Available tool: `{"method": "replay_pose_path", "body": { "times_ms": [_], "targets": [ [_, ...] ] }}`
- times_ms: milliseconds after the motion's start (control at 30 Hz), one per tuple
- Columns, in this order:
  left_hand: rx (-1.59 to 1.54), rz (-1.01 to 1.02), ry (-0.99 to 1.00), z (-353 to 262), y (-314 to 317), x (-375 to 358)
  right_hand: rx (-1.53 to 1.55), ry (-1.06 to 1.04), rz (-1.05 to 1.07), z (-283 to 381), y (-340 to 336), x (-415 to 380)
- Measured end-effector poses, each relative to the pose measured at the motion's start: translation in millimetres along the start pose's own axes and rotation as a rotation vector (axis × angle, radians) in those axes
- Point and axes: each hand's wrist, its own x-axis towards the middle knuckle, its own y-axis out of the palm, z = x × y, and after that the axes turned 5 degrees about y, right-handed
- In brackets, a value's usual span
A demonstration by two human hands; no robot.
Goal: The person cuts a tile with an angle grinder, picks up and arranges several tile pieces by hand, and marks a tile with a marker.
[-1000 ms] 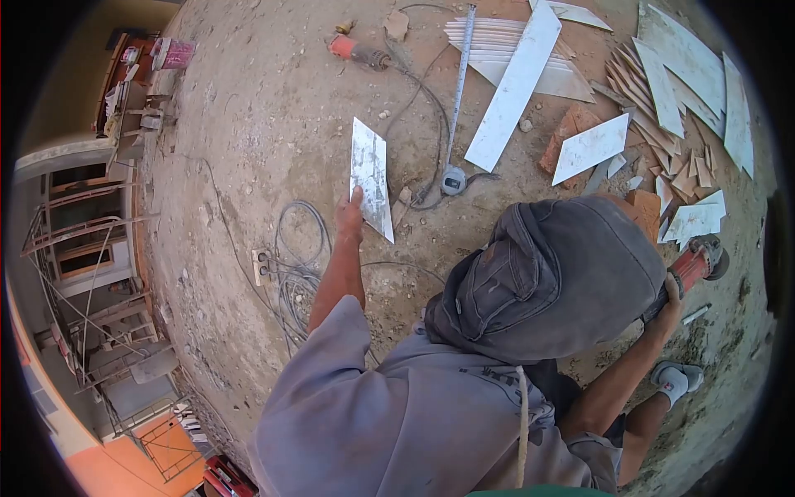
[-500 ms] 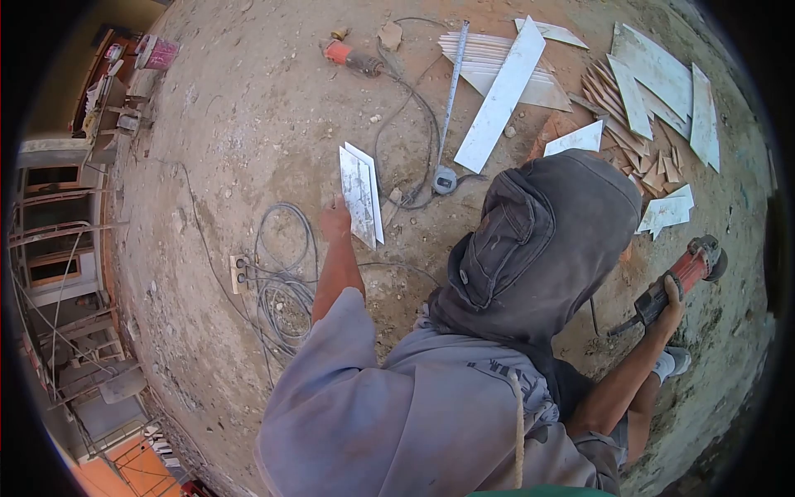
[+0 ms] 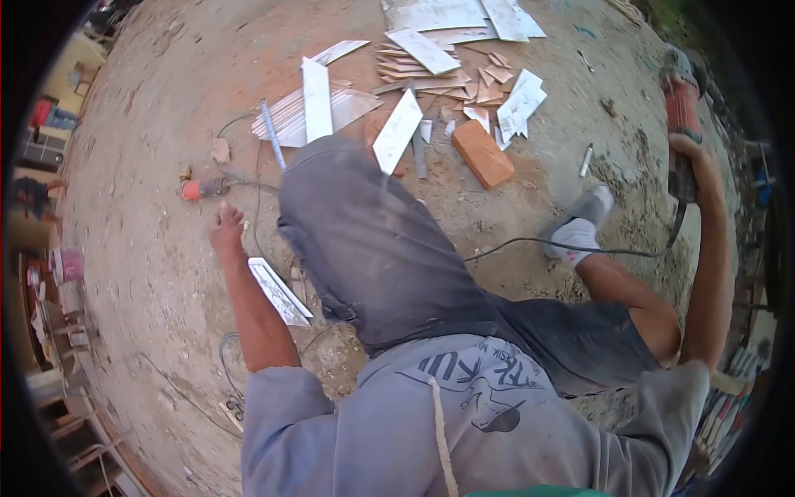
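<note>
At the far right my right hand [image 3: 701, 161] is closed around the dark body of a red angle grinder [image 3: 683, 103], held out to the side with its cord trailing down. My left hand [image 3: 226, 229] hovers over the ground on the left, empty, with its fingers apart and slightly bent. Just below that hand lies a small stack of cut white tile pieces [image 3: 280, 291], partly covered by my forearm. A second red power tool [image 3: 203, 189] rests on the dirt beyond my left fingers.
Ahead lie several cut tiles [image 3: 317, 99], a fanned tile stack [image 3: 286, 124], tile offcuts [image 3: 494, 73] and an orange brick [image 3: 483, 155]. A tape measure blade [image 3: 272, 132] and a marker [image 3: 587, 161] are on the ground. The grinder's cord [image 3: 530, 240] crosses near my foot [image 3: 584, 219].
My left hand has let go of the white tile pieces and moved off them. My right hand has swung the grinder outward and away. The view has turned to the right.
</note>
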Motion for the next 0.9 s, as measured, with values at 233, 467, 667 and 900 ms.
{"method": "replay_pose_path", "body": {
  "times_ms": [233, 467, 667, 900],
  "targets": [
    [0.472, 0.552, 0.246, -232, 79, 5, 0.165, 0.031, -0.053, -71, 13, 35],
    [1.13, 0.703, 0.916, -244, 249, -45, 0.318, 0.1, -0.049, -165, 75, 90],
    [1.417, 0.833, 0.674, -70, 370, -110, 0.208, 0.202, -0.078, -200, 102, 107],
    [1.28, 0.768, 0.515, 12, 367, -92, 0.397, 0.295, 0.03, -225, 128, 114]
  ]
}}
